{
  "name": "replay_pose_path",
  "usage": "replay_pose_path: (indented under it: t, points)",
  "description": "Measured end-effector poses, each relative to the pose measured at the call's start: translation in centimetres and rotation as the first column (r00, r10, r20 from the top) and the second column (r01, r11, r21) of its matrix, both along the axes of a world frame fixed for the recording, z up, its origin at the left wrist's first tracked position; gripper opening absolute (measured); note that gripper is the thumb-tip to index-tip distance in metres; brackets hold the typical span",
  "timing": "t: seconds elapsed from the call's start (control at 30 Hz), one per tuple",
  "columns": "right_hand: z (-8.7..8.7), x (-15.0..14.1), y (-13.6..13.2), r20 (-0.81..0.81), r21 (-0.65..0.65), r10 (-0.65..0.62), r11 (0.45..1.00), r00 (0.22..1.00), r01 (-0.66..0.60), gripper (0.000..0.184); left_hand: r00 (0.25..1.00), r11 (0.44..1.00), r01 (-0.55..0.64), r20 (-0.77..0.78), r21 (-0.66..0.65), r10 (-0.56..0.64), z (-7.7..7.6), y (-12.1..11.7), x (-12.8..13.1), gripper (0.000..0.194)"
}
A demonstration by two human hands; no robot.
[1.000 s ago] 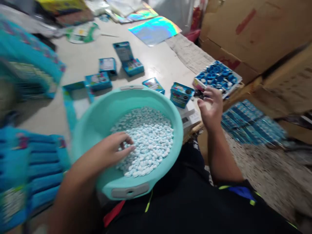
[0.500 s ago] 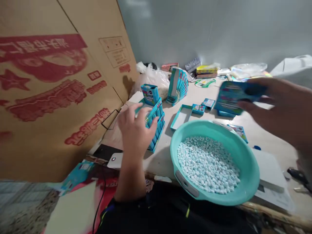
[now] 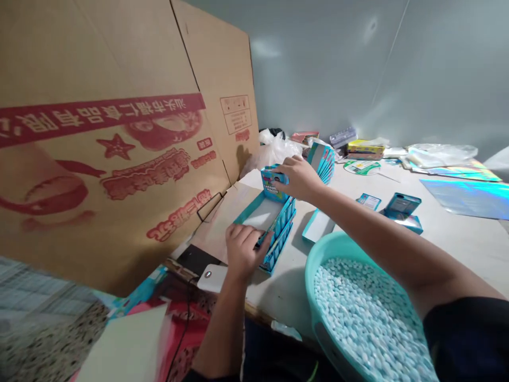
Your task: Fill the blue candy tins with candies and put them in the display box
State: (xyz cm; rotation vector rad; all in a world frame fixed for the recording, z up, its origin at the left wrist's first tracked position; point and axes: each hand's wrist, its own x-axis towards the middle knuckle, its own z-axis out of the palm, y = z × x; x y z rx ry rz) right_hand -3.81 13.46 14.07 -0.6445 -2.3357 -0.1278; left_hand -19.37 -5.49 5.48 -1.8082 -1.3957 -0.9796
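Note:
My left hand [image 3: 245,250] is closed over the near end of a blue cardboard display tray [image 3: 258,212], whose white inside shows. This tray sits on top of other blue trays or boxes. At its far end my right hand [image 3: 300,178] grips a small printed blue candy box [image 3: 273,183], standing upright there. Whether a second box stands behind my fingers I cannot tell. Below my right forearm lies a turquoise basin [image 3: 316,302] full of pale blue and white candies [image 3: 369,313].
A big cardboard carton [image 3: 151,159] walls off the left side. Fanned blue cartons [image 3: 324,162] stand behind my right hand. A shallow blue tray [image 3: 318,227], an opened blue box [image 3: 403,207] and a white power bank-like device [image 3: 212,278] lie on the table [image 3: 286,297].
My right hand has swung left from beyond the basin to the display tray, carrying a blue box. My left hand has come down onto the tray's near end. The view has turned left.

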Motion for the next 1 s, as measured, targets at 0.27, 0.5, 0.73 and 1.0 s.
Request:
replay_pose_path:
  t: [0.27,0.5,0.73,1.0]
  points:
    - [-2.3,1.8,-0.2,-0.039,0.122,-0.025,0.992,0.999,0.03,0.037,0.997,0.99,0.078,-0.027,0.121,-0.075,-0.7,1.2,-0.5,0.025]
    - [-8.4,16.1,7.0,0.354,-0.384,-0.594,0.612,0.722,0.691,0.049,0.985,0.952,0.162,0.016,0.259,-0.172,-2.3,3.0,-1.3,0.017]
    - [-15.8,21.2,8.3,0.607,-0.436,-0.413,0.542,0.679,0.719,0.094,0.981,0.936,0.194,-0.03,0.294,-0.194,-2.5,3.7,-2.1,0.02]
    - [-15.3,21.2,7.9,0.616,-0.451,-0.43,0.495,0.66,0.743,0.043,0.992,0.949,0.106,0.029,0.296,-0.12,-5.0,3.6,-3.0,0.043]
